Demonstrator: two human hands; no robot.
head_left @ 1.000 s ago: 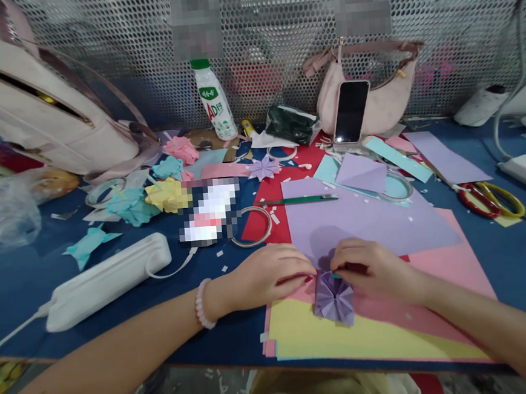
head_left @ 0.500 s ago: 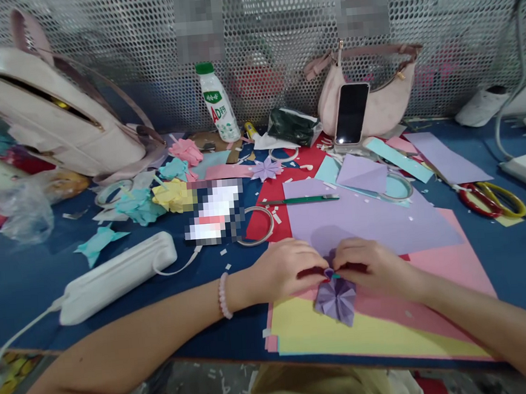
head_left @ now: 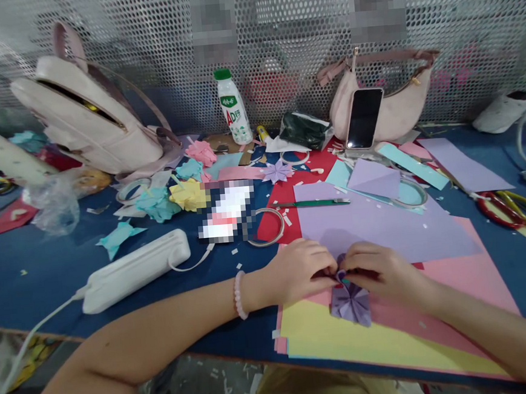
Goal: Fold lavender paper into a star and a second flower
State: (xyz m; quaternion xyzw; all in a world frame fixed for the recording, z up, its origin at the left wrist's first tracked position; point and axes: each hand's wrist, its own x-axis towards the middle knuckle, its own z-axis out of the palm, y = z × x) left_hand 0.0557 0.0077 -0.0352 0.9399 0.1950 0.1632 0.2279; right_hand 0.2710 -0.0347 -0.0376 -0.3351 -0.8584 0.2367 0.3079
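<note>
A folded purple paper flower (head_left: 352, 306) with pleats spreading from its middle hangs between my two hands, above a stack of coloured paper sheets (head_left: 337, 334). My left hand (head_left: 303, 271) pinches its upper left edge with thumb and fingertips. On the other side, my right hand (head_left: 380, 268) pinches the upper right edge. A small rolled purple part and a bit of green show between the fingertips. Part of the flower's top is hidden by the fingers. Behind the hands lies a large purple sheet (head_left: 383, 224).
A green craft knife (head_left: 313, 203), a tape roll (head_left: 283, 226) and a lit phone (head_left: 228, 212) lie beyond my hands. Scissors (head_left: 501, 208) rest at right. Folded paper flowers (head_left: 190, 195), a white power bank (head_left: 136, 270), a bottle (head_left: 234, 111) and bags (head_left: 102, 124) stand around.
The whole view has shifted, so things appear farther right. Both hands still pinch the purple paper flower, which is turned slightly; the fingertips have shifted a little at its top.
</note>
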